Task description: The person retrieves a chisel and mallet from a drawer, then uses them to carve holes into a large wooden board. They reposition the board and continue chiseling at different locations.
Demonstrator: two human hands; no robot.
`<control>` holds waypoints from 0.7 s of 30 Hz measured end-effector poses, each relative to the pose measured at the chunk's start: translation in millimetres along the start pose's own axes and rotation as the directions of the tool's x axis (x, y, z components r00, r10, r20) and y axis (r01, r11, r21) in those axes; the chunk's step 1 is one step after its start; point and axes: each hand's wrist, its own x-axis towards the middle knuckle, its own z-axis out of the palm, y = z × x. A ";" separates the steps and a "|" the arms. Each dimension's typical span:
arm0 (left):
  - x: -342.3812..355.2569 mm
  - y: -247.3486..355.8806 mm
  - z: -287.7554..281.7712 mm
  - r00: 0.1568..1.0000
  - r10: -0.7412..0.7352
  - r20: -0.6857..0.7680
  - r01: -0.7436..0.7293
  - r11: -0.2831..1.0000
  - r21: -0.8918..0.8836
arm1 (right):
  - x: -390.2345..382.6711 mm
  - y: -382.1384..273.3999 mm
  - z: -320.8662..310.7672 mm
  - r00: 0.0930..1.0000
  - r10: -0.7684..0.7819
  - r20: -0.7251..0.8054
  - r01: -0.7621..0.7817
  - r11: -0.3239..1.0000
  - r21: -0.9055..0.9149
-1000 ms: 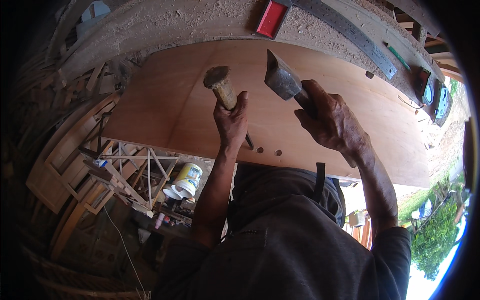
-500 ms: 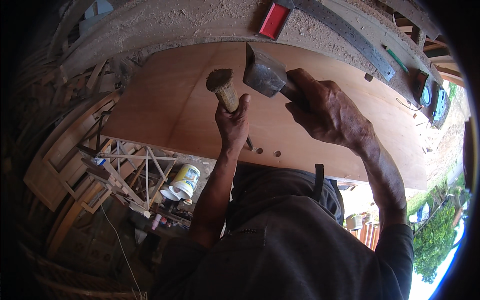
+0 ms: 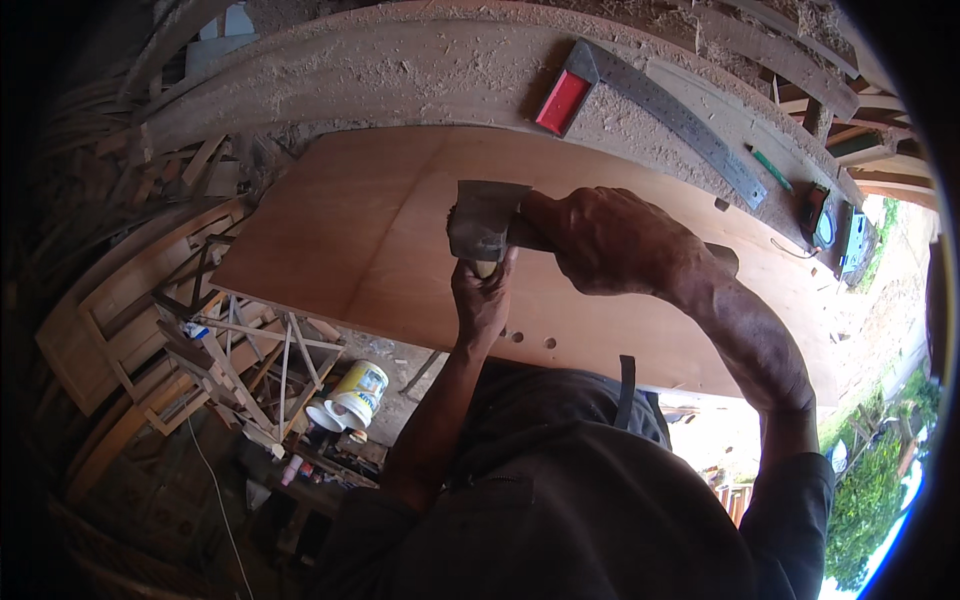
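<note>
A large plywood panel (image 3: 330, 220) lies in front of me, with small round holes (image 3: 549, 342) near its near edge. My left hand (image 3: 480, 300) grips a wooden-handled tool, chisel-like, upright by its handle (image 3: 485, 268); its lower end is mostly hidden behind that hand. A steel hammer head (image 3: 485, 215) sits over the handle's top and covers it; whether they touch I cannot tell. My right hand (image 3: 625, 240) is wrapped round the hammer's handle, just above the panel's middle in the picture.
A dusty beam (image 3: 350, 70) behind the panel holds a red-handled square (image 3: 563, 98), a green pencil (image 3: 770, 168) and a tape measure (image 3: 822, 225). Wooden frames (image 3: 110, 350) and scraps fill the left side. White buckets (image 3: 355, 390) stand below the panel. Daylight and greenery show at right.
The hammer has swung down and leftward onto or over the handle's top, hiding it. My left hand sits slightly lower in the picture. The whole view has shifted a little downward.
</note>
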 end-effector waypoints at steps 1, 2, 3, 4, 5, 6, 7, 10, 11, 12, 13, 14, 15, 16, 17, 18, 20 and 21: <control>2.4 0.7 6.1 0.999 0.022 -0.040 -0.022 1.000 -0.011 | 3.2 6.9 -18.7 0.981 -0.076 -0.177 0.080 0.997 0.017; -8.9 1.1 2.3 0.999 -0.008 -0.053 0.007 1.000 -0.006 | -1.5 6.9 -20.7 0.939 -0.106 -0.328 0.135 0.988 0.068; -2.9 1.5 -2.0 0.996 -0.088 0.033 0.090 0.994 -0.066 | -7.3 2.9 -19.7 0.882 -0.128 -0.454 0.202 0.972 0.117; -4.7 3.6 -4.7 0.990 -0.133 0.034 0.137 0.981 -0.138 | -10.2 -4.6 -22.8 0.768 -0.110 -0.631 0.192 0.979 0.063; -4.8 2.9 -8.0 0.987 -0.160 0.035 0.163 0.977 -0.141 | -16.0 -23.0 -52.2 0.799 0.112 -0.591 0.071 0.958 0.278; -4.3 5.6 -10.2 0.982 -0.183 0.053 0.188 0.973 -0.137 | -14.0 -19.3 -58.6 0.667 0.089 -0.740 0.080 0.979 0.189; -2.0 7.5 -5.8 0.986 -0.156 0.054 0.162 0.977 -0.136 | -8.7 -16.9 -57.6 0.550 0.085 -0.831 0.117 0.977 0.177; -2.3 5.6 -6.4 0.984 -0.166 0.066 0.173 0.979 -0.110 | -9.9 -11.7 -23.8 0.889 0.112 -0.443 -0.032 0.982 0.185; -3.6 3.4 -8.3 0.975 -0.213 0.069 0.219 0.969 -0.112 | -5.1 -6.0 3.0 0.963 0.065 -0.263 -0.048 0.996 0.070; 1.9 1.5 -4.9 0.966 -0.247 0.080 0.255 0.959 -0.125 | 1.1 -2.2 15.4 0.996 0.041 -0.075 -0.046 0.997 -0.063; 2.9 1.1 -4.4 0.966 -0.253 0.056 0.259 0.943 -0.211 | -4.6 3.8 15.1 0.991 0.026 -0.128 -0.028 1.000 -0.012; -1.9 1.2 -6.9 0.962 -0.270 0.040 0.270 0.920 -0.284 | -13.8 6.3 19.6 0.985 0.010 -0.174 -0.001 0.999 0.053; 5.2 0.0 -12.5 0.943 -0.332 0.012 0.310 0.869 -0.385 | -20.0 10.6 24.1 0.975 -0.001 -0.222 0.027 0.993 0.118; 17.3 -1.7 -18.5 0.929 -0.367 -0.041 0.305 0.826 -0.474 | -21.1 16.4 28.4 0.960 0.061 -0.274 0.003 0.974 0.226; 18.0 -4.5 -29.8 0.901 -0.426 -0.081 0.317 0.775 -0.546 | -29.4 15.9 40.0 0.943 0.151 -0.296 -0.039 0.934 0.354; 40.8 -0.7 -33.9 0.889 -0.428 -0.165 0.244 0.746 -0.620 | -31.7 20.9 40.6 0.920 0.213 -0.329 -0.048 0.894 0.446; 61.5 16.7 -21.2 0.926 -0.337 -0.170 0.169 0.773 -0.611 | -46.7 25.1 46.6 0.884 0.332 -0.329 -0.126 0.847 0.517; 58.6 24.1 -14.0 0.962 -0.261 -0.078 0.185 0.835 -0.519 | -55.2 24.6 50.8 0.868 0.385 -0.314 -0.164 0.819 0.550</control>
